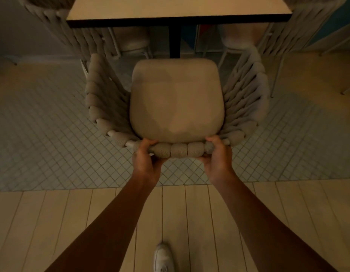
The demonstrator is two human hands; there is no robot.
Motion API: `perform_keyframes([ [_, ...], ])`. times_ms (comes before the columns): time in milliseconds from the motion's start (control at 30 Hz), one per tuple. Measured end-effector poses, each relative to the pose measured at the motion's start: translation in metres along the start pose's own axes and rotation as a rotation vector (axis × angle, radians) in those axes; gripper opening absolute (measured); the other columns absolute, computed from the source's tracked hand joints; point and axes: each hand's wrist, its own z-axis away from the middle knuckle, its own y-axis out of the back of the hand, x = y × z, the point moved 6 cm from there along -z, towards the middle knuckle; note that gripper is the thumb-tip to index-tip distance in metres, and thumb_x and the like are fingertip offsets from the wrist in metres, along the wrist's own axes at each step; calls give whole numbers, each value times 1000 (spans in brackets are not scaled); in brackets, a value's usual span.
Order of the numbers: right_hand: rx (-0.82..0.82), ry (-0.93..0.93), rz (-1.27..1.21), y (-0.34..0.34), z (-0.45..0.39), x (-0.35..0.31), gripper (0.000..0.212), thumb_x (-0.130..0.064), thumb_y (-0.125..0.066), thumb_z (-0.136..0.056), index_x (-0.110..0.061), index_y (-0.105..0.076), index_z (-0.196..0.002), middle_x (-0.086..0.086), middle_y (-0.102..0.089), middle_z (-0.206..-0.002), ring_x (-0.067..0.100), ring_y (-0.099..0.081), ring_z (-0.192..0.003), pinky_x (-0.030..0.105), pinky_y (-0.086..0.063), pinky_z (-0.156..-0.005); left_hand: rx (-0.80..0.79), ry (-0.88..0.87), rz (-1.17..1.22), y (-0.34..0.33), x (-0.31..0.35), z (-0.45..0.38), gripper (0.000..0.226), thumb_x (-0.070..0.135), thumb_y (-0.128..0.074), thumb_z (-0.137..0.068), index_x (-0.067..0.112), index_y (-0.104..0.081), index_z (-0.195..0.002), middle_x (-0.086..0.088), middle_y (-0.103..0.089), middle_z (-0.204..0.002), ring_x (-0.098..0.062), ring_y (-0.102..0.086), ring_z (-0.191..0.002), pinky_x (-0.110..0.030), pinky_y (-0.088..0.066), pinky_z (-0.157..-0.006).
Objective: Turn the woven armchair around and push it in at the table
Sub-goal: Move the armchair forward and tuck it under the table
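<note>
The woven armchair stands on the tiled floor with its open front facing the table and its beige seat cushion in full view. Thick grey rope wraps its curved rim. My left hand grips the back rim from below and behind, left of centre. My right hand grips the same rim to the right of centre. The front edge of the cushion lies just short of the table's near edge. The table has a pale top, a dark edge and a black centre post.
Two more woven armchairs stand at the table, one at the far left and one at the far right. The floor changes from small grey tiles to pale planks near me. My white shoe is on the planks.
</note>
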Motion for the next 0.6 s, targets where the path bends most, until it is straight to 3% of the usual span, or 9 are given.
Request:
perform_keyframes([
  [200,-14,16,-48,7,9,13,44,-5,-61,-89,-12,-60,-132,19,-62,-134,34,-63,-117,41,-61,-67,-72,-43,-46,11,-1,1,23,14,-68,-79,7,-67,-101,-8,-73,-89,-29,-70,-94,-43,-60,-78],
  [333,-2,23,-60,6,8,11,45,-6,-62,-88,-13,-60,-132,18,-62,-135,32,-64,-115,49,-62,-79,-74,-34,-32,8,1,-2,28,12,-67,-81,8,-70,-108,-12,-74,-102,-31,-72,-100,-48,-60,-85],
  [500,-27,45,-68,16,16,19,47,-6,-62,-87,-14,-59,-133,16,-63,-133,27,-66,-109,44,-62,-74,-82,-41,-54,16,-3,5,21,11,-67,-81,7,-63,-101,-9,-69,-91,-27,-69,-92,-40,-59,-72],
  [600,-26,70,-60,17,20,19,44,-7,-63,-87,-14,-59,-131,14,-64,-131,27,-66,-111,49,-62,-81,-71,-25,-43,16,-3,6,33,13,-69,-79,4,-66,-111,-12,-71,-101,-29,-71,-98,-43,-60,-76],
])
